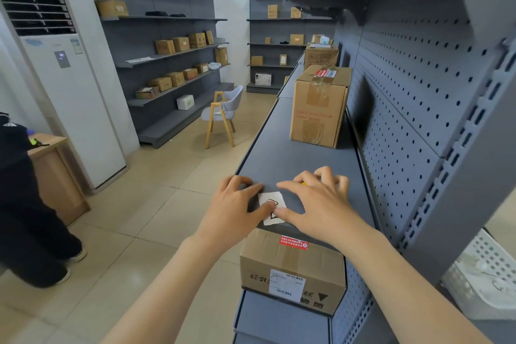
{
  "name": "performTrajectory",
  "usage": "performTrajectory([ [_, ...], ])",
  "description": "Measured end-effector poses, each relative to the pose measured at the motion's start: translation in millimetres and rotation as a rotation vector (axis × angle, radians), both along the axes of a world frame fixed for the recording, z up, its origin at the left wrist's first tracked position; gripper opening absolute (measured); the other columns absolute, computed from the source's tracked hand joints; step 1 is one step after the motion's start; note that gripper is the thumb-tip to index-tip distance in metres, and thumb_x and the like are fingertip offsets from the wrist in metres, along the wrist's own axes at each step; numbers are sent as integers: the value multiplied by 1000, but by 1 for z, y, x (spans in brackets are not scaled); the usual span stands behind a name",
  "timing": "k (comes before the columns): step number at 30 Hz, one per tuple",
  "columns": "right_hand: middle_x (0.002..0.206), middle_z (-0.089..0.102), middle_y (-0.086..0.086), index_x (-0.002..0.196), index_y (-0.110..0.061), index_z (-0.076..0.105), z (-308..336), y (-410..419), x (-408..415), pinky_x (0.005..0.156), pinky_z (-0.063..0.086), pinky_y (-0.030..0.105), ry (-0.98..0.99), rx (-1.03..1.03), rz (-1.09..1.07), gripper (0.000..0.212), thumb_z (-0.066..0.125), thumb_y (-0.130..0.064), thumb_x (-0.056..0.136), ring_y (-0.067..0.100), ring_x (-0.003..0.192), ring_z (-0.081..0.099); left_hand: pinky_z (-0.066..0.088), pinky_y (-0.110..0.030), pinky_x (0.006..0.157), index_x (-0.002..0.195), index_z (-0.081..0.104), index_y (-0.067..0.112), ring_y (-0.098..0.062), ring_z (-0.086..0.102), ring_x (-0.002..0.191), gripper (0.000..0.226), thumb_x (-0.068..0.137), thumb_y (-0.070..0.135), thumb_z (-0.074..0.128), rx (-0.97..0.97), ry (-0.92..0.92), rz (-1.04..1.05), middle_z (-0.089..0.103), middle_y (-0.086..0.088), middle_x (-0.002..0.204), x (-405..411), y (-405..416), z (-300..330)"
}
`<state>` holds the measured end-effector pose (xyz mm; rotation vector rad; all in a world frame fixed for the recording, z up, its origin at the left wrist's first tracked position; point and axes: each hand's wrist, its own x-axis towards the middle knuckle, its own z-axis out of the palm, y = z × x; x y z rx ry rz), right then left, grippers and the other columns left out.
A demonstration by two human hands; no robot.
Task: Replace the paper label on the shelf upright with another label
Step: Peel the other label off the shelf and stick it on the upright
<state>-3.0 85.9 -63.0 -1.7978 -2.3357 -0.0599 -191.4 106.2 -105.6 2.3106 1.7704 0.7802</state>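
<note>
A small white paper label [272, 207] with a black drawn mark lies flat on the near end of the grey shelf board [282, 153]. My left hand [237, 204] rests on its left side, thumb and forefinger touching the paper. My right hand [315, 201] lies over its right side, with the forefinger along the top edge and the thumb on the lower part. Something small and yellow [304, 184] shows under my right fingers. The grey slotted shelf upright [458, 165] rises to the right of my hands.
A tall cardboard box [318, 109] stands farther along the same shelf. A taped box [293, 271] sits on the shelf below my hands. A chair [223, 114] stands in the aisle. A person in dark clothes [25, 204] stands at the left by a wooden desk.
</note>
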Motion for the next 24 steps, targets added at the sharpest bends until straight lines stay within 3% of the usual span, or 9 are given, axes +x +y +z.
performTrajectory([
  [4, 143, 42, -17, 149, -48, 39, -5, -5, 1, 102, 20, 44, 0, -43, 35, 67, 40, -79, 90, 21, 137, 24, 30, -23, 106, 126, 66, 37, -14, 38, 134, 45, 89, 61, 58, 11, -56, -85, 56, 10, 130, -8, -8, -4],
  [7, 141, 43, -18, 146, -46, 45, -7, -6, 1, 101, 21, 42, 32, -38, 62, 70, 50, -79, 85, 20, 136, 24, 29, -20, 100, 117, 63, 32, -11, 40, 127, 37, 88, 55, 67, -18, -90, -118, 54, 16, 119, -10, -13, -3],
  [11, 130, 51, -18, 133, -44, 56, -4, -6, -3, 102, 29, 41, 145, -90, 34, 59, 66, -70, 80, 18, 132, 29, 37, -21, 103, 125, 60, 28, -9, 42, 127, 46, 86, 46, 76, -16, -114, -120, 58, 19, 116, -8, -18, 2],
  [13, 114, 52, -20, 116, -42, 61, -2, -8, -4, 99, 35, 39, 297, -126, 31, 39, 74, -56, 82, 16, 123, 35, 39, -10, 92, 118, 67, 28, -3, 50, 116, 38, 84, 40, 80, -15, -196, -94, 58, 25, 105, -7, -25, 9],
  [16, 97, 70, -18, 100, -34, 65, 3, -10, 1, 87, 53, 29, 750, -217, 92, 15, 76, -33, 90, 9, 104, 65, 46, -1, 73, 112, 72, 28, 5, 67, 92, 29, 84, 33, 81, -63, -427, -57, 72, 19, 97, -6, -36, 23],
  [18, 91, 80, -11, 99, -33, 69, 11, -12, 1, 81, 59, 28, 974, -239, 121, 6, 72, -31, 94, 6, 89, 75, 52, -6, 74, 108, 73, 32, 7, 71, 84, 28, 82, 32, 84, -83, -553, -90, 79, 12, 86, -5, -41, 35],
  [20, 87, 80, -13, 94, -36, 72, 17, -13, 0, 78, 61, 26, 1067, -178, 133, 4, 73, -31, 94, 4, 84, 76, 56, -11, 75, 99, 74, 33, 1, 75, 80, 21, 81, 30, 83, -119, -660, -153, 81, 7, 80, -1, -46, 50],
  [24, 80, 79, -18, 87, -38, 74, 31, -15, 5, 68, 55, 17, 1162, -38, 159, 14, 76, -26, 91, -3, 77, 74, 61, -19, 83, 99, 79, 22, -11, 78, 89, 20, 88, 34, 69, -269, -964, -204, 83, 0, 92, 4, -54, 73],
])
